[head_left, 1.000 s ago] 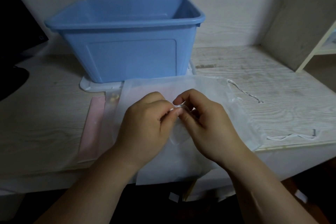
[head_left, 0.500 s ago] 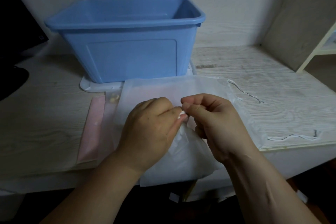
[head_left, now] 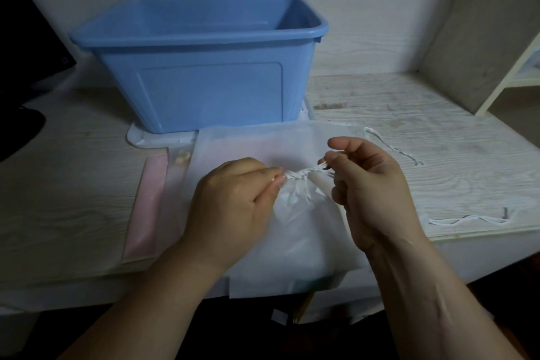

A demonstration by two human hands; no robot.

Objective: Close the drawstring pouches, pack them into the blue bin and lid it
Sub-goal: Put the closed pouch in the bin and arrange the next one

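Observation:
A small white drawstring pouch (head_left: 304,213) lies near the table's front edge, its mouth gathered into pleats. My left hand (head_left: 233,210) pinches the gathered neck on its left side. My right hand (head_left: 371,190) pinches the white drawstring on the right of the neck, and the string runs taut between the two hands. Under them lies a larger flat white pouch (head_left: 254,143) with its cord (head_left: 391,146) trailing right. The open blue bin (head_left: 201,79) stands behind, on a white lid (head_left: 140,137).
A pink flat sleeve (head_left: 149,202) lies to the left under the white pouch. Another loose white cord (head_left: 467,219) rests at the right front edge. A dark object (head_left: 17,137) sits far left, and a cream shelf (head_left: 514,67) stands at the right.
My hands have moved apart, the right one drawing the string rightwards. The pouch mouth has bunched shut between them.

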